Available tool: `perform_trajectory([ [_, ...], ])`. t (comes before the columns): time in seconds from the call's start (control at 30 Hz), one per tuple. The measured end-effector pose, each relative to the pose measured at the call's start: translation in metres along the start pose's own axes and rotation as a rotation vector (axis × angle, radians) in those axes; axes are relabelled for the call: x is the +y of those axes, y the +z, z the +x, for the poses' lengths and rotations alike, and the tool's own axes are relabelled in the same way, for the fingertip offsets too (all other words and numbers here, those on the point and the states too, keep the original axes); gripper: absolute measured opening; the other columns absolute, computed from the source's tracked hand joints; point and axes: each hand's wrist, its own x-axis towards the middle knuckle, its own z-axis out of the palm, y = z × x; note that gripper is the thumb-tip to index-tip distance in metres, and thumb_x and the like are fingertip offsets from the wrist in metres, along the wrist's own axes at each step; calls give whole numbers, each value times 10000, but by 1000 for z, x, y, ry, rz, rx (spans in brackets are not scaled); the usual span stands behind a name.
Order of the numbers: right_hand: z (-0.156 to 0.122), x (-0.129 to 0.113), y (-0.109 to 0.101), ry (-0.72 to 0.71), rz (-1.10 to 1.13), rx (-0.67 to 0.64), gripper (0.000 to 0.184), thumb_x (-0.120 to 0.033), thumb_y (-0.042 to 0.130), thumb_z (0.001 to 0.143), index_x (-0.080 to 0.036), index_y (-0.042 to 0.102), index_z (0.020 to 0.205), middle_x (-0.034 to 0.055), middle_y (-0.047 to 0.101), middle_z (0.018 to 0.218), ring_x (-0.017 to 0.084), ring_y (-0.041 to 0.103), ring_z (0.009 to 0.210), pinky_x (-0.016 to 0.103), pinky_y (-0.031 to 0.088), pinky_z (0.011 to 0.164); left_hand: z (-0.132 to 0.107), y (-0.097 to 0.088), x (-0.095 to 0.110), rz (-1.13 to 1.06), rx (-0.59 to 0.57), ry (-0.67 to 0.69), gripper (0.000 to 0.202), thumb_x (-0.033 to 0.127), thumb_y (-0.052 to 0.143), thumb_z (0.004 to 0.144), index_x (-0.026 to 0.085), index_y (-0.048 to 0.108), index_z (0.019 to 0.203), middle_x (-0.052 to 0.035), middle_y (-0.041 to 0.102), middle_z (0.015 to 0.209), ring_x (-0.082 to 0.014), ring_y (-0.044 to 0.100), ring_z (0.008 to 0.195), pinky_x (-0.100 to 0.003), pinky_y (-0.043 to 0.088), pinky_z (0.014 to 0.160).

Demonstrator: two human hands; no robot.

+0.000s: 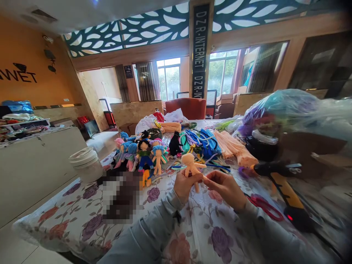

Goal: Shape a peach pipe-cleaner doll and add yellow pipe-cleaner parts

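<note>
A cream-coloured fuzzy doll [188, 161] with a round bare head, arms and legs is held up above the table in front of me. My left hand [184, 185] is closed around its lower body, thumb across the front. With fingers pinched, my right hand [226, 187] grips one of the doll's legs at the right; the fingertips partly hide it. Beyond the hands lie loose pipe cleaners [210, 141] in blue and other colours, and a bundle of peach pipe cleaners [233, 148]. Several finished dolls [144, 152] with coloured hair sit together to the left.
A floral tablecloth [154, 223] covers the table. At the right are a yellow-and-black glue gun [284, 189] with a red light and red-handled scissors [265, 206]. A white tub [87, 167] stands left. Large plastic bags [286, 110] and a cardboard box [308, 150] fill the back right.
</note>
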Motion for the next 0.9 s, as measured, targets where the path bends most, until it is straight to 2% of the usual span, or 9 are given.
perform_trajectory([
  [0.17, 0, -2, 0, -37, -5, 7, 314, -492, 660, 749, -185, 590, 748, -1, 599, 645, 134, 538, 548, 251, 429, 492, 0, 2, 1, -42, -22, -5, 236, 226, 813, 530, 127, 644, 661, 22, 606, 587, -102, 560, 561, -238, 460, 588],
  [0.4, 0, -3, 1, -139, -78, 37, 274, -437, 674, 753, -170, 613, 749, 21, 623, 712, 153, 563, 661, 271, 457, 623, 1, 1, 1, 6, -13, 9, 248, 242, 818, 522, 125, 659, 671, 12, 627, 595, -107, 560, 562, -238, 462, 583],
  [0.53, 1, -4, 1, -53, 8, -4, 284, -460, 655, 755, -180, 607, 763, -4, 597, 664, 129, 539, 583, 249, 437, 551, 3, -1, 2, 65, -22, 39, 221, 246, 804, 547, 138, 656, 672, 23, 611, 578, -99, 543, 530, -224, 431, 534],
  [0.7, 4, -4, 0, 78, 65, -21, 306, -474, 655, 717, -173, 613, 689, -8, 590, 615, 114, 518, 500, 237, 418, 477, 3, -2, 2, 164, -61, 83, 179, 246, 780, 586, 149, 640, 643, 36, 588, 566, -85, 505, 496, -204, 380, 468],
  [0.8, 3, -4, 3, 83, 50, -4, 309, -491, 642, 712, -192, 578, 666, -38, 555, 537, 93, 454, 375, 235, 365, 388, 2, -2, 1, 185, -57, 88, 178, 246, 779, 586, 146, 649, 658, 33, 596, 578, -84, 504, 506, -200, 381, 470],
  [0.9, 0, -6, 7, 10, -47, 38, 297, -486, 614, 743, -210, 551, 651, -55, 505, 456, 95, 421, 332, 229, 310, 345, 1, -2, 1, 188, -48, 77, 197, 240, 783, 571, 139, 659, 686, 33, 590, 577, -84, 489, 498, -197, 373, 450],
])
